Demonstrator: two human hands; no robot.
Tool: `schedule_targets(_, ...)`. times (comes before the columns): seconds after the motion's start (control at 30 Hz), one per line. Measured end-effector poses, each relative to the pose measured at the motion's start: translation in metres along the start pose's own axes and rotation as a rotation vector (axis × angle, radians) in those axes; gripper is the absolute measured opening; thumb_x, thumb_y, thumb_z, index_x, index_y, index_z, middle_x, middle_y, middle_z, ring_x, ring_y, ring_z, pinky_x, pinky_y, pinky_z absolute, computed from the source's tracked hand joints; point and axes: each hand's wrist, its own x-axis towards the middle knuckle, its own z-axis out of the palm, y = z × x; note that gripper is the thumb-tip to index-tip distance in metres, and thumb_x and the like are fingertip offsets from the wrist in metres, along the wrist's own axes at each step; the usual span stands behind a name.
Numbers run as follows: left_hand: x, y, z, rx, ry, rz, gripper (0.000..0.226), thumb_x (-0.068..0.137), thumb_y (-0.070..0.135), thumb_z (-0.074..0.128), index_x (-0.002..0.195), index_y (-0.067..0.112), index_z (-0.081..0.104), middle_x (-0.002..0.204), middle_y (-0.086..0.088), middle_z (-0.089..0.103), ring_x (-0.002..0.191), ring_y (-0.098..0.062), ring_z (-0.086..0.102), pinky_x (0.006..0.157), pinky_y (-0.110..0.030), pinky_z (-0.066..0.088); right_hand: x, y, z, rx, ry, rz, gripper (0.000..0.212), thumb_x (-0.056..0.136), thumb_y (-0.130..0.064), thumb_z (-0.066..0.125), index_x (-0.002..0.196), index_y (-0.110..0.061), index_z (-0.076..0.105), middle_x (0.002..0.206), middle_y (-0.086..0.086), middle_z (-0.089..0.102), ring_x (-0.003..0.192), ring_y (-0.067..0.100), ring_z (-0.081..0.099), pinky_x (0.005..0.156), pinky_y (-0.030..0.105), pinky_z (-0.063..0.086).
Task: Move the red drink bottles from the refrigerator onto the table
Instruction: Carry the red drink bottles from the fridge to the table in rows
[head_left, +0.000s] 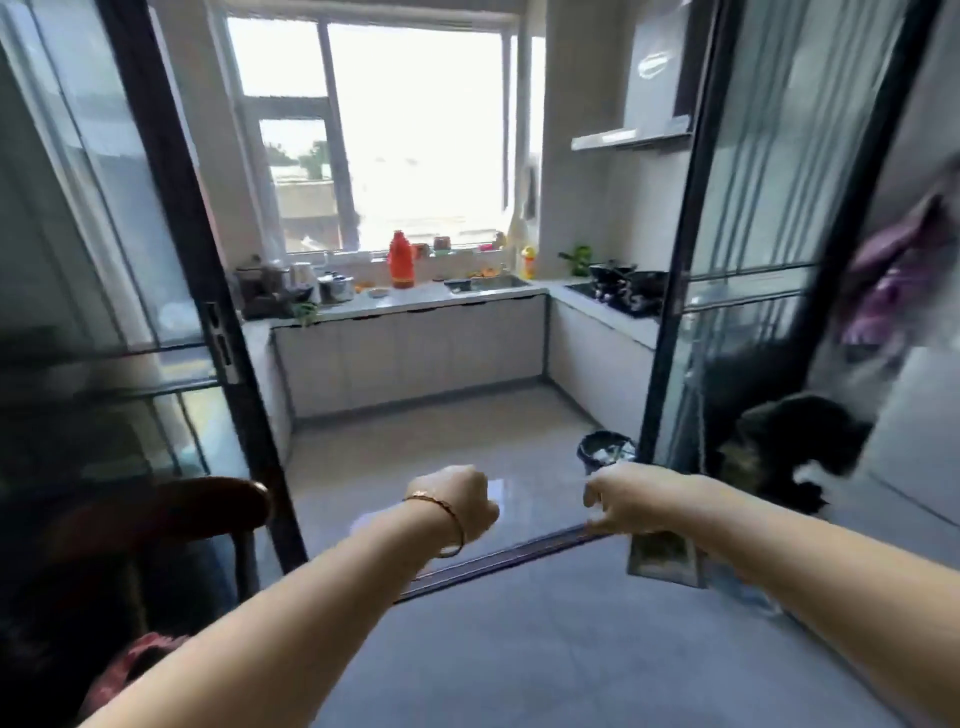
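Head view – Supervisor: What are the hands doing?

Inspector: Both forearms are reaching forward over the grey floor (519, 649) at a kitchen doorway. The left hand (460, 501) is curling its fingers into a fist with its back to the camera, and nothing is showing in it. A thin bracelet (447, 519) is sitting on that wrist. The right hand (621, 501) is hanging its fingers downward and is smeared by motion. I cannot tell whether it is gripping anything or lying slack. The two hands are sitting near each other, not touching.

Supervisor: Where is the task item standing?

Inspector: One red bottle (400, 260) is standing upright on the far counter (415, 301), below the window (415, 130) and left of the sink (488, 283). It is standing well apart from both hands. Whether it is a drink bottle I cannot tell at this size.

Supervisor: And the surroundings?

Inspector: Black-framed glass doors (171, 208) are flanking the opening, one on each side. A hob (618, 299) with dark pans (613, 270) is occupying the right-hand counter under a range hood (631, 137). A dark bin (605, 449) is standing on the kitchen floor just beyond the right hand, beside the right door frame. A dark wooden chair back (171, 509) is showing at lower left, near the left forearm.
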Motion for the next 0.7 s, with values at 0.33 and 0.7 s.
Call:
schedule_targets(0.33,0.203,0.351,-0.028,0.019,0.034,0.424,0.032,0.091,0.030,0.043,0.107,0.011,0.063,0.115,-0.008,0.064,0.107,-0.028,0.060,0.083,-0.032,0.047,-0.073,0.373,-0.063,0.072,0.155,0.586,0.024,0.090,-0.026,0.053,0.109,-0.014,0.064,0.119,0.005,0.063,0.107,0.027,0.060,0.075,0.028,0.042)
schedule_targets(0.7,0.371,0.619,-0.081,-0.001,0.186,0.807,0.029,0.091,0.030,0.044,0.099,0.009,0.063,0.105,-0.007,0.066,0.101,-0.028,0.061,0.085,-0.038,0.050,-0.083,0.626,-0.134,0.018,0.305,0.953,0.020,0.088,-0.010,0.046,0.095,-0.008,0.066,0.099,0.008,0.066,0.084,0.028,0.063,0.056,0.026,0.039)
